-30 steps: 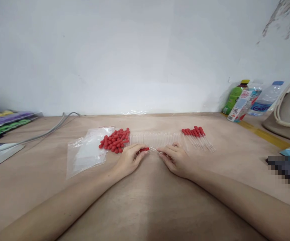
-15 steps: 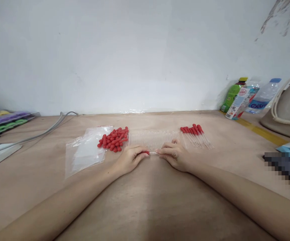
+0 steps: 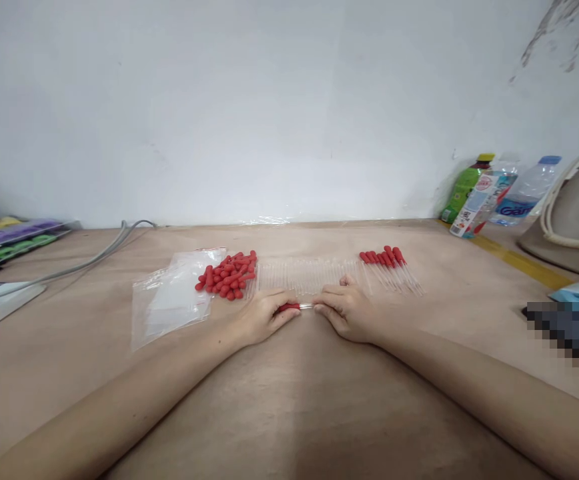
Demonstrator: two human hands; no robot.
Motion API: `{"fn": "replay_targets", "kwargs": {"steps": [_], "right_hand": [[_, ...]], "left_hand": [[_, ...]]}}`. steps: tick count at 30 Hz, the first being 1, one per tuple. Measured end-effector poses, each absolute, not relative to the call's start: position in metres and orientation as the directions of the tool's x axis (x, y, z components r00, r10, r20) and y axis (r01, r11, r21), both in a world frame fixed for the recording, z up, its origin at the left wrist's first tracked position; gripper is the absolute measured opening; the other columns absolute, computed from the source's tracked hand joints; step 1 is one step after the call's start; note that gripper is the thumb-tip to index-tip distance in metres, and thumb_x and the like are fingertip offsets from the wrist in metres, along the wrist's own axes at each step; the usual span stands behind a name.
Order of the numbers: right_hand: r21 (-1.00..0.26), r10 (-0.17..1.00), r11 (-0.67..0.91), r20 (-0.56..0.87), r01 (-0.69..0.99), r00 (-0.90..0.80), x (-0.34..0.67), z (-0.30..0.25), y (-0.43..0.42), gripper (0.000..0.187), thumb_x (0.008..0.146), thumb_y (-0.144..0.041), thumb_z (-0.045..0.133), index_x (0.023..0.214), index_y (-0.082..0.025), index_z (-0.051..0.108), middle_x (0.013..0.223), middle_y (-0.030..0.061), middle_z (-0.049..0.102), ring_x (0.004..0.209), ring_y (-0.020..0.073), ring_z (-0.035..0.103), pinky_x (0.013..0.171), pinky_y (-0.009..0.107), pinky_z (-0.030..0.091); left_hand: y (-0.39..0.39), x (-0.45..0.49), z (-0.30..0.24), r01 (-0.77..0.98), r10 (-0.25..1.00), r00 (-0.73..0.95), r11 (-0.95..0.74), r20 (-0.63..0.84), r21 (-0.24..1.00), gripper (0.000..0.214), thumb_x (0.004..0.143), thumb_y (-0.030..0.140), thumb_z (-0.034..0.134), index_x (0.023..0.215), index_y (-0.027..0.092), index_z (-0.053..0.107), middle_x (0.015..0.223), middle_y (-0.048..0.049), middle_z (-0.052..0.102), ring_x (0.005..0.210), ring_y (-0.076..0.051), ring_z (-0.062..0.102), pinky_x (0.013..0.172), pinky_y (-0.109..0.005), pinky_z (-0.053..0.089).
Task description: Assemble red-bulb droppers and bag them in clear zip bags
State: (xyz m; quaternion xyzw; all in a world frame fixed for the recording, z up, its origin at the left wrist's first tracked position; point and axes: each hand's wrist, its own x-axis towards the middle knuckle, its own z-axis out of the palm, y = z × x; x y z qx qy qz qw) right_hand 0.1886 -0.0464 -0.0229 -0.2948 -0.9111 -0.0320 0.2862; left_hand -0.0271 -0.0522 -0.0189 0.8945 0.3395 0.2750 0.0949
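My left hand (image 3: 269,313) is closed round a red rubber dropper bulb (image 3: 289,307). From the bulb's end a clear glass dropper tube (image 3: 306,306) runs level to my right hand (image 3: 347,311), whose thumb and fingers pinch its other part. The tube's far end is hidden in the right hand. Just beyond both hands lies a row of clear dropper tubes (image 3: 309,277). Behind the left hand is a pile of loose red bulbs (image 3: 227,277). Several droppers with bulbs fitted (image 3: 387,260) lie side by side beyond the right hand.
Clear plastic bags (image 3: 172,303) lie left of the bulb pile. A grey cable (image 3: 89,262) crosses the left side. Bottles (image 3: 462,193), a carton (image 3: 479,205) and a beige bag (image 3: 577,213) stand at the right, with a blurred dark object (image 3: 564,333) nearer. A wall closes the back.
The left hand's fingers have shifted along the red bulb, and more of it shows. Both hands stay at nearly the same place, with the tube still between them.
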Motion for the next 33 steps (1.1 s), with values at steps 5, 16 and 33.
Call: {"fn": "replay_targets", "kwargs": {"steps": [5, 16, 33], "right_hand": [[-0.159, 0.584, 0.795, 0.462, 0.586, -0.667, 0.184, -0.021, -0.048, 0.026, 0.088, -0.022, 0.035, 0.079, -0.016, 0.059, 0.07, 0.0023, 0.061, 0.062, 0.0116, 0.05, 0.066, 0.029, 0.024], [-0.221, 0.603, 0.796, 0.376, 0.564, -0.704, 0.184, -0.014, -0.051, 0.026, 0.09, -0.022, 0.034, 0.078, -0.019, 0.057, 0.071, -0.0009, 0.063, 0.062, 0.0106, 0.052, 0.067, 0.029, 0.025], [0.017, 0.929, -0.057, 0.366, 0.998, 0.047, 0.263, 0.005, -0.001, 0.039, 0.08, -0.037, 0.038, 0.059, -0.014, 0.061, 0.062, 0.011, 0.061, 0.061, 0.0224, 0.056, 0.066, 0.038, 0.026]], "left_hand": [[-0.053, -0.026, -0.017, 0.56, 0.654, 0.629, -0.756, 0.419, 0.339, 0.016, 0.085, 0.025, 0.047, 0.089, 0.016, 0.059, 0.079, -0.0026, 0.061, 0.071, -0.013, 0.055, 0.064, -0.024, 0.043], [-0.056, -0.025, -0.015, 0.529, 0.621, 0.651, -0.783, 0.436, 0.326, 0.02, 0.087, 0.027, 0.044, 0.093, 0.017, 0.06, 0.083, -0.0046, 0.061, 0.075, -0.014, 0.056, 0.066, -0.025, 0.044], [-0.053, -0.03, -0.024, 0.572, 0.732, 0.531, -0.681, 0.426, 0.457, 0.034, 0.08, 0.024, 0.051, 0.113, 0.019, 0.045, 0.086, -0.0022, 0.055, 0.06, -0.01, 0.05, 0.056, -0.023, 0.044]]}}
